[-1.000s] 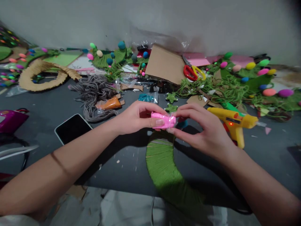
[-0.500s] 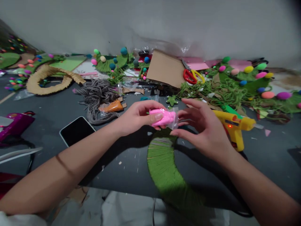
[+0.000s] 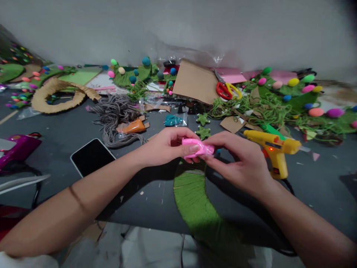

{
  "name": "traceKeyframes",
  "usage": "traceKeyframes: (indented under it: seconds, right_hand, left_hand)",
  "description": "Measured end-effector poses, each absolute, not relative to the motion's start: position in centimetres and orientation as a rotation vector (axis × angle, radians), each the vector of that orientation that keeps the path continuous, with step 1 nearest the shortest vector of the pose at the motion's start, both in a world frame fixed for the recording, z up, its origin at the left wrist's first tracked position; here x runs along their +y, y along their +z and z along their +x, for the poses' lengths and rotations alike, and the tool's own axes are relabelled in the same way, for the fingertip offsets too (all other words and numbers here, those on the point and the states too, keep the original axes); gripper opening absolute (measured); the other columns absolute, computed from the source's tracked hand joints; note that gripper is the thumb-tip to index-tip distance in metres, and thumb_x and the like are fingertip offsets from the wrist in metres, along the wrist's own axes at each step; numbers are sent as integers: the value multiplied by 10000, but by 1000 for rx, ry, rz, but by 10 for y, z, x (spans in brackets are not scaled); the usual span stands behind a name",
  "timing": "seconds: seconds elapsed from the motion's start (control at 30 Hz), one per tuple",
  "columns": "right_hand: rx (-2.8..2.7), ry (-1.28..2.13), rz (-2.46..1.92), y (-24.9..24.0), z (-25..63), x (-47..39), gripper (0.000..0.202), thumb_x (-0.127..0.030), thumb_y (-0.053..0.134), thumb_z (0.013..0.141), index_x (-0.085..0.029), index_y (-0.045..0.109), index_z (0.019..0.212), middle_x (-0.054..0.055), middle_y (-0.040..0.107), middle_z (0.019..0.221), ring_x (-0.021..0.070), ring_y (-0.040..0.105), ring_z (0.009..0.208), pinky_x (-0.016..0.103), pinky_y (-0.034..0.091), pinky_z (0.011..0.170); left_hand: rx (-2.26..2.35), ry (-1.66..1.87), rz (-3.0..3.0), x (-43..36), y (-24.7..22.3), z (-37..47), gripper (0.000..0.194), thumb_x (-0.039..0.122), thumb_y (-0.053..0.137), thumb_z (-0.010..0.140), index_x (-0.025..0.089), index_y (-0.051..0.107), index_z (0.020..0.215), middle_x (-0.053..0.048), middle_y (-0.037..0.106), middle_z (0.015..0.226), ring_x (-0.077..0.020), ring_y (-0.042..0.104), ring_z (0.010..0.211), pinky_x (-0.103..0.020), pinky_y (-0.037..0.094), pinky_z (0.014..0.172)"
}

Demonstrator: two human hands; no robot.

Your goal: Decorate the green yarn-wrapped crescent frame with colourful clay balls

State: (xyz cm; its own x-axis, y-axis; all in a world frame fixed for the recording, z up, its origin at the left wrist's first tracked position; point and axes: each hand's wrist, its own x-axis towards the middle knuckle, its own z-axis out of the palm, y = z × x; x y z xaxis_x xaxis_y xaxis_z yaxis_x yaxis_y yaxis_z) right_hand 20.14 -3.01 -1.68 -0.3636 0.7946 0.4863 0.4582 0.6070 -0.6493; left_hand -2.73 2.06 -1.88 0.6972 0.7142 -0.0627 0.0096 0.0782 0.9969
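A pink lump in a clear plastic packet, which looks like modelling clay, is held above the table. My left hand grips it, thumb on top and fingers curled underneath. The fingers of my right hand close on the packet's right end. Below both hands lies a curved piece wrapped in green yarn, reaching over the front edge; its far end is hidden by my hands. Just beyond the hands are two small green stars and a teal packet.
To the right stands a yellow glue gun, its red light lit. Scissors rest on cardboard at the back. On the left are a phone, grey yarn, an orange packet and a tan wrapped ring.
My right hand has moved left and its fingers have closed on the packet's end. Both hands and the pink packet are slightly lower, so the teal packet and second star show.
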Motion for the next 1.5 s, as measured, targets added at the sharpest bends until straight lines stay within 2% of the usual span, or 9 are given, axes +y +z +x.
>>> traceKeyframes:
  seconds: [0.23, 0.43, 0.57, 0.73, 0.9, 1.07, 1.27, 1.4, 1.5]
  right_hand:
    - [-2039, 451, -1007, -20, 199, -30, 271, -165, 746, 867, -232, 663, 1116, 45, 734, 995, 196, 697, 870, 339, 584, 779]
    - [-1880, 702, -1072, -32, 201, -32, 773, -348, 899, 788, -275, 501, 1447, 104, 647, 1356, 252, 707, 1107, 421, 626, 945]
    - [-1855, 707, -1026, -33, 204, -30, 643, -295, 852, 851, -305, 543, 1415, 77, 672, 1290, 214, 720, 1011, 400, 638, 902]
    - [-2056, 505, -997, -23, 201, -29, 458, -268, 826, 872, -261, 665, 1301, 96, 698, 1254, 250, 684, 1159, 410, 594, 976]
    - [-2027, 458, -997, -22, 196, -30, 336, -259, 804, 885, -246, 709, 1206, 80, 720, 1128, 214, 709, 1011, 373, 603, 900]
    - [-2009, 478, -975, -20, 196, -30, 206, -157, 735, 886, -263, 713, 1062, 42, 744, 999, 194, 716, 893, 348, 601, 792]
    - [-2039, 498, -949, -20, 197, -30, 220, -166, 719, 911, -265, 702, 1107, 53, 740, 1036, 206, 715, 939, 364, 608, 822]
    - [-1989, 529, -997, -25, 199, -29, 473, -247, 808, 876, -265, 639, 1317, 92, 707, 1238, 248, 695, 1106, 418, 604, 947]
    - [-1938, 597, -1015, -27, 200, -30, 531, -246, 816, 870, -272, 617, 1362, 96, 683, 1295, 245, 702, 1106, 412, 623, 933]
  left_hand:
    - [625, 595, 1399, 23, -20, -28, 249, 322, 793, 913, 133, 716, 1055, -34, 774, 856, -107, 737, 730, -185, 580, 691]
    - [760, 787, 1454, 23, -17, -30, 316, 278, 882, 805, 142, 747, 1057, -33, 774, 919, -104, 710, 761, -186, 568, 713]
    - [764, 776, 1504, 25, -16, -33, 323, 303, 860, 821, 152, 746, 1084, -44, 771, 951, -121, 706, 788, -209, 564, 728]
    - [743, 682, 1473, 25, -18, -32, 337, 370, 823, 861, 146, 737, 1098, -43, 759, 917, -131, 704, 771, -235, 566, 725]
    - [772, 635, 1498, 19, -21, -27, 349, 337, 831, 858, 141, 726, 1126, -43, 745, 974, -120, 681, 836, -216, 540, 753]
    - [763, 579, 1361, 17, -21, -25, 370, 322, 863, 827, 130, 687, 1089, -19, 724, 865, -108, 681, 757, -213, 549, 720]
    - [729, 574, 1323, 19, -18, -25, 339, 323, 876, 812, 135, 696, 1030, -21, 738, 809, -117, 695, 710, -224, 569, 699]
    - [751, 690, 1381, 22, -18, -29, 327, 347, 848, 843, 132, 729, 1060, -25, 730, 817, -115, 679, 707, -229, 567, 699]
    - [755, 751, 1430, 23, -18, -32, 305, 317, 849, 841, 137, 745, 1063, -27, 735, 848, -116, 682, 738, -228, 565, 722]
